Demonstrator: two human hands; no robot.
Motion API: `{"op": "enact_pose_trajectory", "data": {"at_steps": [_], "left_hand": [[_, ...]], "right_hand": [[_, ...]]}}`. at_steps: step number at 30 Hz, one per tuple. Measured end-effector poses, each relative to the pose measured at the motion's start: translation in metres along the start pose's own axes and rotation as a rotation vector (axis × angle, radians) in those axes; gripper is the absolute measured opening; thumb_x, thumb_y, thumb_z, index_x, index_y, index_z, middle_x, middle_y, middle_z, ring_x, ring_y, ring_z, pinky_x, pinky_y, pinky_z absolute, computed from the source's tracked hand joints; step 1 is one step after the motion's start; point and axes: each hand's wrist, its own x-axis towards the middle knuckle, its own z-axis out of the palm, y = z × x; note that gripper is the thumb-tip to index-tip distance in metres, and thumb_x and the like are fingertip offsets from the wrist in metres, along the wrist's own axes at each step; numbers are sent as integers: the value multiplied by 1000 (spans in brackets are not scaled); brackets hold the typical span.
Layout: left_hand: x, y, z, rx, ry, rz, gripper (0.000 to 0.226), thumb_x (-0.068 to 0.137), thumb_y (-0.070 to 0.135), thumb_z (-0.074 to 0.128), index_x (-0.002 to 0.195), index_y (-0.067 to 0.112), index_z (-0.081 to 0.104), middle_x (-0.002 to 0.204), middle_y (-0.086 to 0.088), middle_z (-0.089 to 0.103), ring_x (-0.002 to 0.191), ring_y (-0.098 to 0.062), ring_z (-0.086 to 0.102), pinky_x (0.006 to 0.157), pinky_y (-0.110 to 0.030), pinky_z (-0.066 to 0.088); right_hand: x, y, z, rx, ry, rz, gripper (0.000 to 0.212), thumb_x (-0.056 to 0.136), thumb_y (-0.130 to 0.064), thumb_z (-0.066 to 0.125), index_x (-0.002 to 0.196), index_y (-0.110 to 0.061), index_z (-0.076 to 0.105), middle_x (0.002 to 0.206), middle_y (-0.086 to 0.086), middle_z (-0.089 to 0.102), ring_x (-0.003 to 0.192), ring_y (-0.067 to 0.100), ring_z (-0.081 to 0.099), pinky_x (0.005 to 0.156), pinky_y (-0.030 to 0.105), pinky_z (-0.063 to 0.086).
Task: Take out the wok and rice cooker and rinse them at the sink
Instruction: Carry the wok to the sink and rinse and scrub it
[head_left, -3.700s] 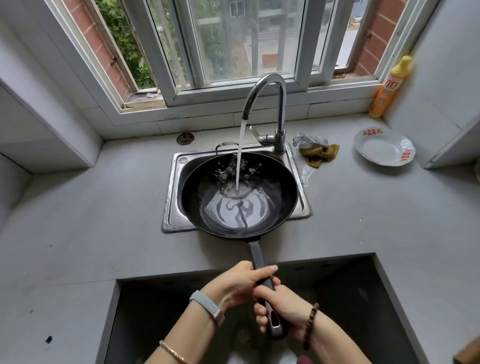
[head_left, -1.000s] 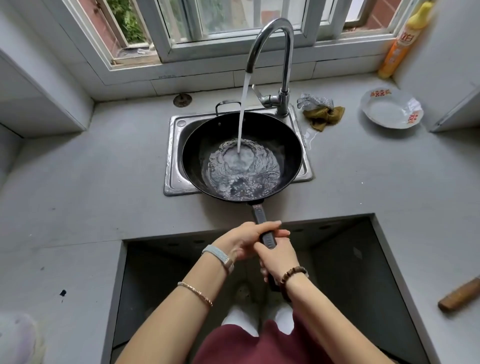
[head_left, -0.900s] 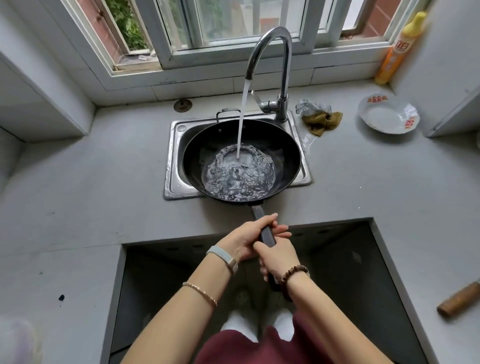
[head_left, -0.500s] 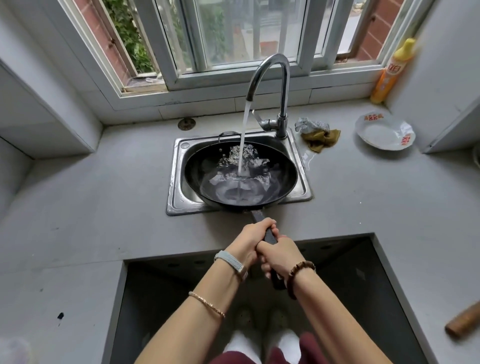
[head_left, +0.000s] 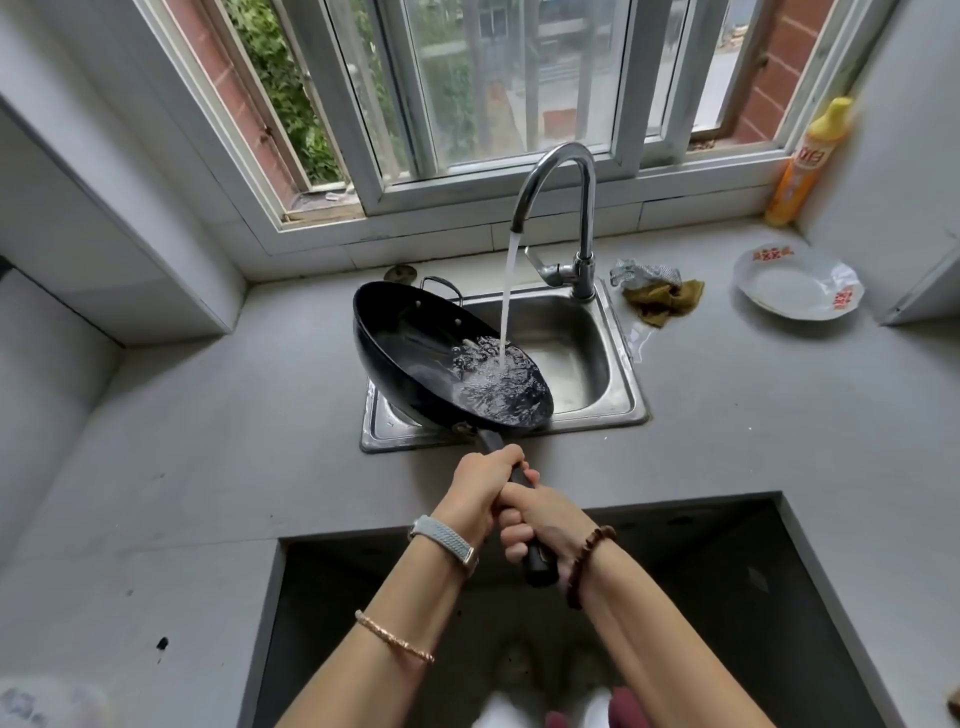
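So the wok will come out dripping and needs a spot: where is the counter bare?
Left of the sink, the counter is bare up to the wall. Right of it, a bare stretch runs in front of the plate. Crowded: behind the sink's right corner lie the rag and scrubber; the bottle fills the far corner. Both hands hold the wok.

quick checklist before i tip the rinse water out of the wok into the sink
1. Both hands on the handle: left hand and right hand wrap it, ok.
2. Wok tilted toward the basin: ok.
3. Sink basin free of items where visible: ok.
4. Low rim inside the sink edge: cannot tell.
5. Faucet off: not ok, water runs.
6. Rag clear of the wok: ok.
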Motion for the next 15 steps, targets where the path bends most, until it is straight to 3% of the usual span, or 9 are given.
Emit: {"op": "enact_pose_trajectory", "data": {"at_steps": [9,15], "left_hand": [[-8,12,-24,160,125,116,24,83,10,54,59,7,57,52,-3,64,48,-16,56,51,-21,46],[-14,22,-39,248,184,180,38,74,18,56,37,13,63,59,-8,69,62,-25,63,76,-41,56]], "right_hand": [[2,-2,20,164,-153,77,30,94,-8,42,76,-30,33,43,-9,24,27,0,22,27,11,19],[1,-4,34,276,-258,107,31,95,-9,43,72,-28,32,41,-9,24,25,0,22,25,11,19]]}}
